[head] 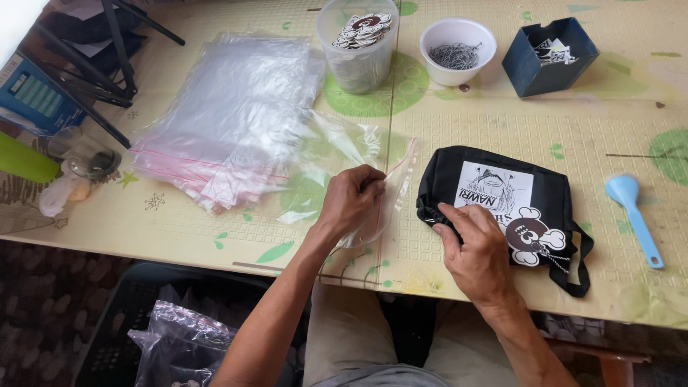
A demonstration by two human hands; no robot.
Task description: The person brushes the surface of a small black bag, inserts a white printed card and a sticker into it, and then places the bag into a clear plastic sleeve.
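My left hand [352, 197] pinches a clear zip bag [373, 190]; my right hand [476, 247] grips the black fabric pouch [502, 204] (white label). Bag stack [229, 118] upper left, blue plastic scoop [632, 215] right.

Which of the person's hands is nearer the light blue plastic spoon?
The right hand: it rests on the black fabric pouch, left of the light blue plastic spoon. The left hand is farther left, holding a clear plastic bag.

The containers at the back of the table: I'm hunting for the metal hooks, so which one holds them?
The white bowl, the middle of the three. It holds grey wire hooks; the clear tub left of it holds round badges, and the blue box on the right holds paper bits.
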